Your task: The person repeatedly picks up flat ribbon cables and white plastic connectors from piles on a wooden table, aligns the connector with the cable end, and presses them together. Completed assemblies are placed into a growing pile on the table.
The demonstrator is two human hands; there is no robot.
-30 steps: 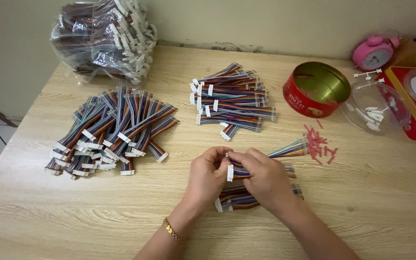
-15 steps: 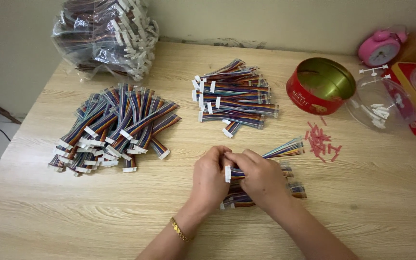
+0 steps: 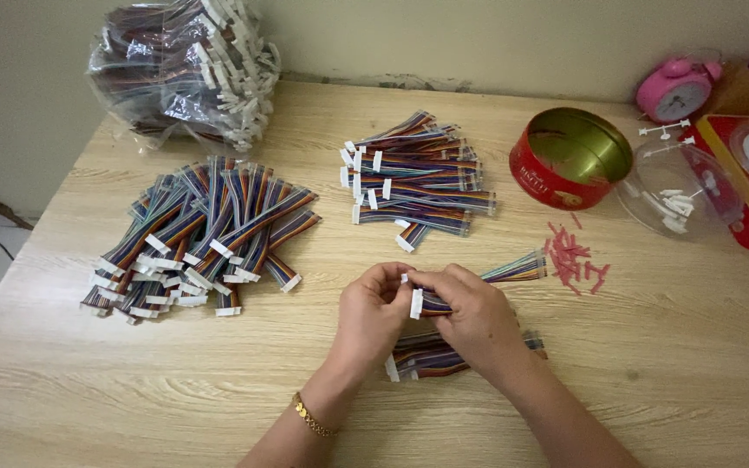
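Head view: we see both hands, left hand (image 3: 374, 314) and right hand (image 3: 470, 312), pinching one rainbow cable (image 3: 513, 269) left of the red tin (image 3: 569, 158) with its pale oval label.

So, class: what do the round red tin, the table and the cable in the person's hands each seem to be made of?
Round red tin: probably metal, since its inside is shiny and gold-coloured.
Table: wood or wood-look laminate, pale with visible grain and a matt finish.
Ribbon cable, held by the left hand and right hand: multicoloured wires, apparently plastic-coated, ending in a white connector that looks like plastic.
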